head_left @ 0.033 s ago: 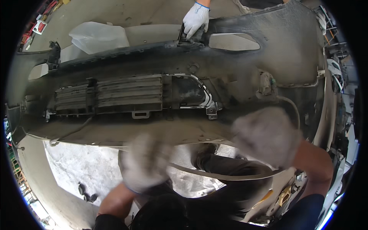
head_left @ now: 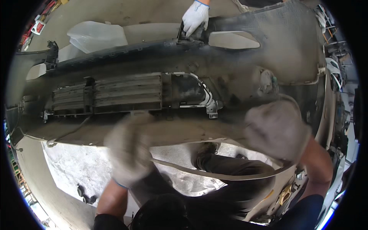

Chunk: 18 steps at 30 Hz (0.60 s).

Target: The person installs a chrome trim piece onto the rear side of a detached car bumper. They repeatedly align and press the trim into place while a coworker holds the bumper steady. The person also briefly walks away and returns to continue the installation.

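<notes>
Before me lies a car bumper [head_left: 214,128], its dusty dark inner side up. My gloved left hand [head_left: 130,151], smeared by motion, is closed around a long grey cable [head_left: 222,178] at the bumper's near edge. From there the cable sags across my legs and bends up at the right toward my right hand [head_left: 278,128]. That gloved hand is curled over the bumper's right part; its grip is hidden by blur. Just beyond it sits a small grey-green part [head_left: 267,81]. Left of the middle is a slatted grille [head_left: 128,94], beside a white-edged opening [head_left: 209,96].
Another person's white-gloved hand [head_left: 195,17] rests on a black bracket at the bumper's far edge. Clear plastic sheeting [head_left: 97,36] lies behind it. Below is silvery padded sheet [head_left: 76,165], with small black parts [head_left: 87,195]. Car parts [head_left: 285,195] crowd the right side.
My left hand has moved left and slightly up, drawing the cable along. My right hand has shifted a little right. The other person's hand stays on the bracket.
</notes>
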Each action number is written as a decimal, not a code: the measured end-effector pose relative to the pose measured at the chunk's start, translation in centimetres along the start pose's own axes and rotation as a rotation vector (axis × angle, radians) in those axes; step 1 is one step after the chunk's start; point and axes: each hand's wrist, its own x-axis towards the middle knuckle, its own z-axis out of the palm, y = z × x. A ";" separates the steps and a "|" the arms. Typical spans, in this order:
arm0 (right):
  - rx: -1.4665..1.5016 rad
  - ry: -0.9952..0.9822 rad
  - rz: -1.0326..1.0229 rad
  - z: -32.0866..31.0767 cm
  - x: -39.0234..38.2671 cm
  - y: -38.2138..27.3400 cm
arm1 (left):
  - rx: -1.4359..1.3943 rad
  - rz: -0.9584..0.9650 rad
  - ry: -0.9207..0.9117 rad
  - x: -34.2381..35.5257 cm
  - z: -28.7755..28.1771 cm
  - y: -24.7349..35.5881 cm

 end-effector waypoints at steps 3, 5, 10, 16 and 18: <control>0.063 0.041 0.213 1.3 -3.6 -0.1 | 0.239 -0.266 0.165 -2.4 -1.9 -2.5; 0.217 0.041 0.467 1.1 -5.7 -0.5 | 0.417 -0.181 0.091 -2.8 -1.2 -3.6; 0.608 0.332 1.087 2.2 -9.6 -2.0 | 0.481 -0.218 -0.066 -1.1 -0.6 -3.1; 0.619 0.476 1.083 3.8 -8.3 -1.6 | 0.535 -0.209 -0.167 -1.2 -0.3 -3.4; 0.649 0.448 1.108 4.0 -8.3 -1.2 | 0.484 -0.207 -0.217 -1.3 -0.4 -3.2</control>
